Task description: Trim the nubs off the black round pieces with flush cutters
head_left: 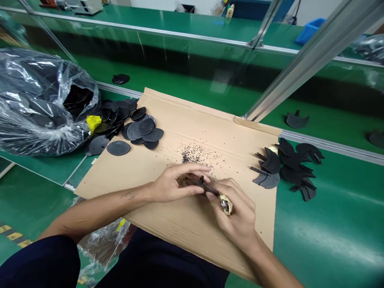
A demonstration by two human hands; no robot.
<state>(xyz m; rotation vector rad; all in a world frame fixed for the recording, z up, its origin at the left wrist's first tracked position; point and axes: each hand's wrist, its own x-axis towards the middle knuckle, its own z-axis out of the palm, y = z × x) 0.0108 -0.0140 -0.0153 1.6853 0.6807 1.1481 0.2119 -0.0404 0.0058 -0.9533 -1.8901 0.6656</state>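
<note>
Above the cardboard sheet (pixel 168 224), my left hand (pixel 169 182) is closed on a thin black plastic disc (pixel 210 188), seen nearly edge-on, with a small stub standing up from it. My right hand (pixel 238 208) is wrapped round a tool with a pale yellow end (pixel 226 205) and a bit of metal inside. Its working part is hidden, so I cannot tell what kind of tool it is. The right fingers also come up against the disc. Tiny black scraps (pixel 195 154) lie scattered on the cardboard just beyond both hands.
Oval black discs (pixel 147 126) are piled on the left, beside a clear plastic bag (pixel 39 104) of more black pieces. Curved black pieces (pixel 295 160) with stems lie at right. A metal post (pixel 300 60) slants up behind the cardboard from the green bench (pixel 339 232).
</note>
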